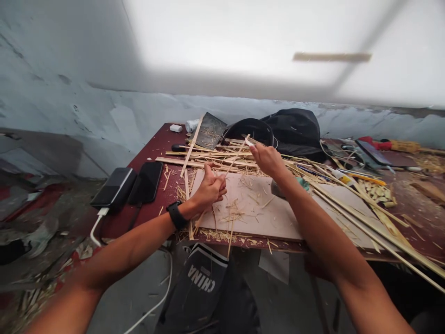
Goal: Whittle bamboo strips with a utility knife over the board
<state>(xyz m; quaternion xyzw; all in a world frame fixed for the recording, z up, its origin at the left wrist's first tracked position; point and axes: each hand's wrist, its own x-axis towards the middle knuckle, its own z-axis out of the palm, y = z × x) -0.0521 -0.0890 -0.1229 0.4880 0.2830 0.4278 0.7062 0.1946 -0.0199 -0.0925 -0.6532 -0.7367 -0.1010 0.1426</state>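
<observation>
My left hand (210, 189), with a dark watch (177, 215) on its wrist, is closed around a thin bamboo strip (235, 160) above a pale board (257, 217). From this hand the strip slants up and away toward my right hand (267, 158). My right hand is closed too, higher and further right. A small whitish piece shows at its thumb, beside the strip's far end; its kind is too small to tell. A thin strip also hangs below my left hand past the table edge. Shavings (236, 213) lie on the board.
A power bank (114, 187) and a phone (146, 182) lie on the left of the red table (153, 144). Long bamboo strips (368, 222) reach over the right front edge. At the back are a dark plate (209, 130) and a black bag (295, 130).
</observation>
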